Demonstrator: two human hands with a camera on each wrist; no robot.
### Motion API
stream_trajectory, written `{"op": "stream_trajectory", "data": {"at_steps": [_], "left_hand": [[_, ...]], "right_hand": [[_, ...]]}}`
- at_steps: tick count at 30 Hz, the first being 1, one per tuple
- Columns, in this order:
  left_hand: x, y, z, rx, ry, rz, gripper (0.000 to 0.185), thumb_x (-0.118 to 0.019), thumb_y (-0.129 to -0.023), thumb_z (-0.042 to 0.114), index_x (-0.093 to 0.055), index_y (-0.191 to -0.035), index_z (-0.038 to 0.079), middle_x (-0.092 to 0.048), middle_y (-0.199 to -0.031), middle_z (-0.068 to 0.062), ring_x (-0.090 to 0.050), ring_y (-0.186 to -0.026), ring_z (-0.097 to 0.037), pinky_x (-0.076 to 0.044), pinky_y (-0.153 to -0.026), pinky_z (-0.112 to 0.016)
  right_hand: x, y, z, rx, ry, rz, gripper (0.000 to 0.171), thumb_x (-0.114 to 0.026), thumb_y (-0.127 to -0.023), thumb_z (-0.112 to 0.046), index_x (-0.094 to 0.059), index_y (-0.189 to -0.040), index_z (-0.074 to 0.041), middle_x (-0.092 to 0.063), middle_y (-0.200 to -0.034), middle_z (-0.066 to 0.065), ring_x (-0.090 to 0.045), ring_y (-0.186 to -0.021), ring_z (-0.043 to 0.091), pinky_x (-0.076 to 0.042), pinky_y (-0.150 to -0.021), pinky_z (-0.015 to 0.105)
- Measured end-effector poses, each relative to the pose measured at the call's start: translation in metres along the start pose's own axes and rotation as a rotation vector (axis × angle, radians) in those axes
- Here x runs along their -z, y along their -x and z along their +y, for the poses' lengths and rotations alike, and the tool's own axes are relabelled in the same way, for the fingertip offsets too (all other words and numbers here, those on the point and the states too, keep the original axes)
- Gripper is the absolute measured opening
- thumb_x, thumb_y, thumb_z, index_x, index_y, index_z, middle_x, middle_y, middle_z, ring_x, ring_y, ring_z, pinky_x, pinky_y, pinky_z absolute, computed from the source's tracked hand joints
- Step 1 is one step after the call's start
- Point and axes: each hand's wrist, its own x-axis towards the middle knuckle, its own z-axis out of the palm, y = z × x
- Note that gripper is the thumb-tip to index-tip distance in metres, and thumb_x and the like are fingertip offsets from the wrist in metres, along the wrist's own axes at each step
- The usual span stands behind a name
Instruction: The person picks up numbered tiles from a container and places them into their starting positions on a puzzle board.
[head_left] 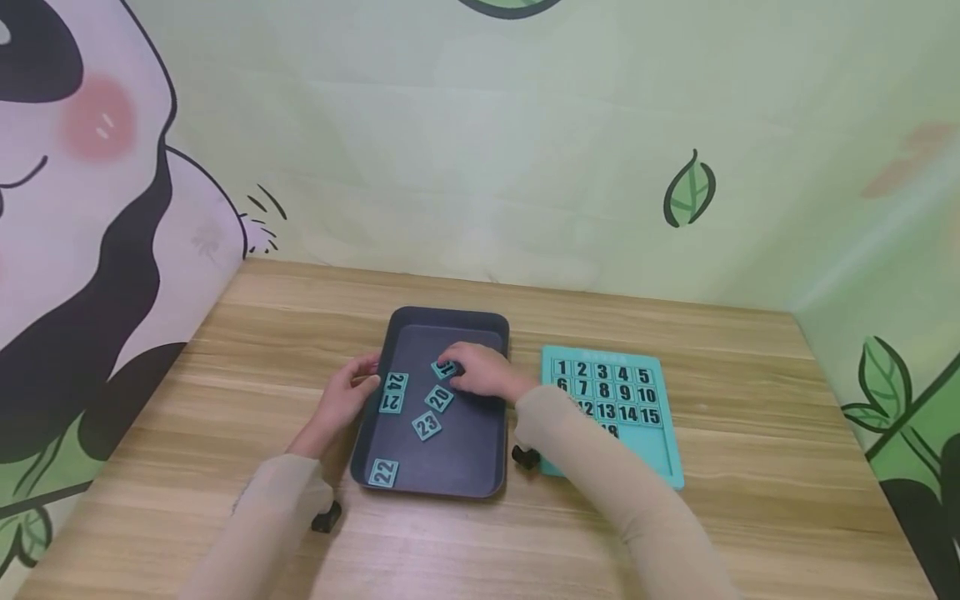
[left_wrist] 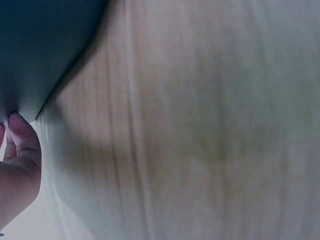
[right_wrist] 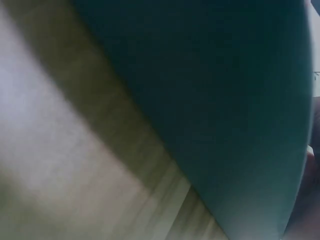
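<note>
In the head view, a dark tray (head_left: 465,450) lies on the table with several teal number tiles in it. My left hand (head_left: 348,396) holds the tray's left rim, thumb at the top edge; the left wrist view shows the thumb (left_wrist: 22,132) against the tray's side. Over the tray's upper part, my right hand (head_left: 483,368) has its fingers on a partly covered number tile (head_left: 444,372). Near it lie tile 20 (head_left: 439,398) and tile 23 (head_left: 427,426). Tiles 24 (head_left: 395,382) and 21 (head_left: 391,403) sit along the left wall, tile 22 (head_left: 383,473) in the near left corner.
Right of the tray lies a teal number board (head_left: 652,454) with rows of tiles from 1 on, its lower left part hidden by my right sleeve (head_left: 592,450). A wood-grain table (head_left: 735,400) carries everything, with a printed wall (head_left: 465,167) behind.
</note>
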Motion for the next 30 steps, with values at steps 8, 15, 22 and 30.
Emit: {"op": "stream_trajectory", "data": {"at_steps": [8,15,22,30], "left_hand": [[0.001,0.001,0.002,0.002,-0.020,-0.005,0.040,-0.042,-0.092,0.012,-0.039,-0.130,0.004,-0.044,-0.127,-0.018,-0.041,-0.119,-0.034,-0.037,-0.099,-0.045],[0.001,0.001,0.001,0.009,-0.016,-0.012,0.040,-0.042,-0.092,0.011,-0.039,-0.131,0.006,-0.044,-0.127,-0.017,-0.041,-0.119,-0.033,-0.037,-0.098,-0.045],[0.000,0.001,0.003,0.009,-0.018,-0.009,0.040,-0.043,-0.091,0.011,-0.039,-0.130,0.005,-0.044,-0.127,-0.018,-0.042,-0.119,-0.034,-0.037,-0.098,-0.045],[0.001,0.002,0.004,0.004,-0.023,-0.006,0.040,-0.042,-0.091,0.011,-0.039,-0.131,0.004,-0.044,-0.127,-0.018,-0.042,-0.119,-0.034,-0.037,-0.098,-0.045]], "right_hand": [[0.002,0.005,-0.002,-0.041,0.029,-0.047,0.040,-0.060,-0.082,-0.018,-0.053,-0.121,-0.015,-0.052,-0.121,0.005,-0.048,-0.112,0.018,-0.040,-0.097,0.033],[-0.001,0.003,-0.004,-0.075,0.060,-0.055,0.044,-0.061,-0.082,-0.020,-0.049,-0.124,-0.014,-0.054,-0.113,0.005,-0.053,-0.102,0.015,-0.045,-0.088,0.029],[-0.003,-0.004,-0.006,-0.128,0.051,-0.029,0.041,-0.062,-0.081,-0.021,-0.054,-0.119,-0.011,-0.058,-0.102,0.005,-0.053,-0.088,0.014,-0.047,-0.078,0.026],[-0.003,-0.003,-0.007,-0.131,0.058,-0.030,0.035,-0.061,-0.081,-0.021,-0.057,-0.114,-0.011,-0.058,-0.098,0.004,-0.052,-0.084,0.013,-0.046,-0.075,0.025]]}}
